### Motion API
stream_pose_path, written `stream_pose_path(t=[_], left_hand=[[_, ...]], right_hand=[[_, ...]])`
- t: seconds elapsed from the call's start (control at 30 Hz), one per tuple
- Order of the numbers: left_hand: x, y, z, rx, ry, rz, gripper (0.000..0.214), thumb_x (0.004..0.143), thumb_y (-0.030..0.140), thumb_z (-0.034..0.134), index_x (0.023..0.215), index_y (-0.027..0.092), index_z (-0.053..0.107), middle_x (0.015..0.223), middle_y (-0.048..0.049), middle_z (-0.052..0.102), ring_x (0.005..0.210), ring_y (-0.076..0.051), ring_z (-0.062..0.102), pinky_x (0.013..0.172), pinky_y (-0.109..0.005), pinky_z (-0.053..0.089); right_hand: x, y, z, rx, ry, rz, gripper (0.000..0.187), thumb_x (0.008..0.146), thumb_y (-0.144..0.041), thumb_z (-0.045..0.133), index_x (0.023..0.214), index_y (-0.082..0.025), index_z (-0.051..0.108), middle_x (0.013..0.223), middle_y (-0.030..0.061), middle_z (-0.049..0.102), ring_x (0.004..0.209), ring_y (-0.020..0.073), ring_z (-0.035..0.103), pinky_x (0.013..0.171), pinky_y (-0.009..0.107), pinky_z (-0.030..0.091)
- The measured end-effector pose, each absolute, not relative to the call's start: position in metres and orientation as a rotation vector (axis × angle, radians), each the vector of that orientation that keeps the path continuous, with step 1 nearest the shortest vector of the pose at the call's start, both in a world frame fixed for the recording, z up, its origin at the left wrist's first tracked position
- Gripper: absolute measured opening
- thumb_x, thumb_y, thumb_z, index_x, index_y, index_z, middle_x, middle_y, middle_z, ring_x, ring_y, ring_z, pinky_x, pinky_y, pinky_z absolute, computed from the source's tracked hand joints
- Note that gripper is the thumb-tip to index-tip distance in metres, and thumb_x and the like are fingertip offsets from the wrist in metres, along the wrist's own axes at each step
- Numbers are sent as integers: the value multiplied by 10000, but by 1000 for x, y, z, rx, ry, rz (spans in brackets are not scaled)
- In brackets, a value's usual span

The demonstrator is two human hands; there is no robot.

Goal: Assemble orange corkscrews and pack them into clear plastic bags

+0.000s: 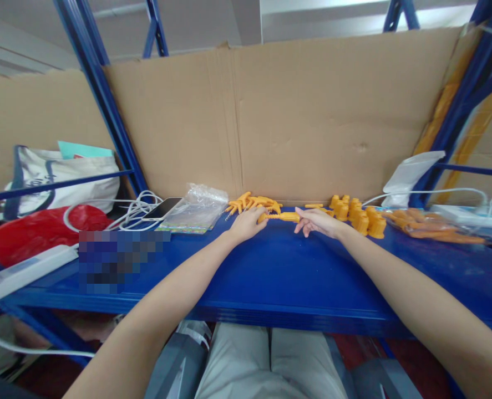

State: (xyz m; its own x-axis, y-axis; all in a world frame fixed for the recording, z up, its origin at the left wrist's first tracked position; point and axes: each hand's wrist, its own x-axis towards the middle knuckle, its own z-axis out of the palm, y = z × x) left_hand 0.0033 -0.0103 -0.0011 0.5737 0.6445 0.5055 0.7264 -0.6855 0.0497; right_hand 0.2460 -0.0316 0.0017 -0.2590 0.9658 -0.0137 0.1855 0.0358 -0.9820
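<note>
An orange plastic piece (286, 216), long and thin with a thicker ribbed part toward the right, spans the gap between my hands just above the blue table. My left hand (248, 223) is closed around its left end. At the right end, my right hand (318, 223) pinches it with thumb and index finger, the other fingers loosely curled. Behind my left hand lies a pile of curved orange pieces (246, 201) with small metal chains. Several stubby orange cylinders (360, 218) stand upright to the right of my right hand. The piece's exact kind is too small to tell.
A clear plastic bag (198, 208) and a phone (162, 208) lie left of the pile, beside white cables (135, 213). A bag of orange parts (432, 224) lies right. Cardboard (312, 122) walls the back of the blue table (270, 277). A red bag (41, 230) sits far left.
</note>
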Motion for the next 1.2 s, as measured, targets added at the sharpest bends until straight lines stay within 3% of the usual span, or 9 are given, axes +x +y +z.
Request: stream_pose_path(t=[0.1, 0.2, 0.4, 0.57, 0.9, 1.2], left_hand=[[3, -9, -2, -2635, -1158, -752, 216, 869, 228, 504, 1064, 187, 589, 1121, -80, 658, 1078, -238, 615, 929, -380, 493], [3, -8, -3, -2623, -1172, -794, 208, 862, 223, 514, 1053, 191, 589, 1114, -75, 662, 1062, -233, 624, 910, -371, 501], [5, -9, -3, -2604, -1218, -814, 199, 866, 246, 520, 1046, 197, 590, 1103, -72, 667, 1055, -234, 628, 905, -369, 506], [5, -8, -4, -2571, -1256, -806, 220, 878, 261, 516, 1076, 190, 580, 1137, -86, 660, 1060, -240, 627, 900, -370, 508], [5, -10, -3, -2535, -1335, -817, 270, 876, 377, 548, 1069, 190, 576, 1114, -94, 665, 1036, -247, 637, 904, -375, 500], [8, -15, 0, -2542, -1407, -843, 264, 869, 364, 567, 1058, 181, 585, 1100, -105, 666, 1057, -269, 632, 901, -389, 495]], right_hand=[[241, -30, 1, -1304, -1530, 1226, 509, 923, -570, 416, 705, -132, 556, 495, 87, 637, 286, 76, 443, 303, 182, 362], [240, -30, 2, -1332, -1510, 1251, 552, 927, -596, 369, 740, -119, 573, 522, 94, 648, 301, 83, 470, 303, 181, 351], [250, -33, 2, -1184, -1502, 1342, 255, 888, -374, 604, 1055, -184, 573, 938, 80, 724, 572, 106, 652, 421, 163, 452], [256, -31, -2, -1137, -1511, 1354, 329, 841, -219, 660, 1150, -220, 548, 1140, 85, 677, 669, 100, 666, 503, 170, 501], [254, -28, -5, -1120, -1540, 1298, 271, 845, -214, 658, 1102, -198, 574, 1048, 84, 702, 675, 99, 656, 571, 191, 530], [255, -26, -6, -1134, -1561, 1306, 327, 837, -271, 676, 1140, -196, 579, 1092, 104, 690, 705, 107, 667, 579, 190, 538]])
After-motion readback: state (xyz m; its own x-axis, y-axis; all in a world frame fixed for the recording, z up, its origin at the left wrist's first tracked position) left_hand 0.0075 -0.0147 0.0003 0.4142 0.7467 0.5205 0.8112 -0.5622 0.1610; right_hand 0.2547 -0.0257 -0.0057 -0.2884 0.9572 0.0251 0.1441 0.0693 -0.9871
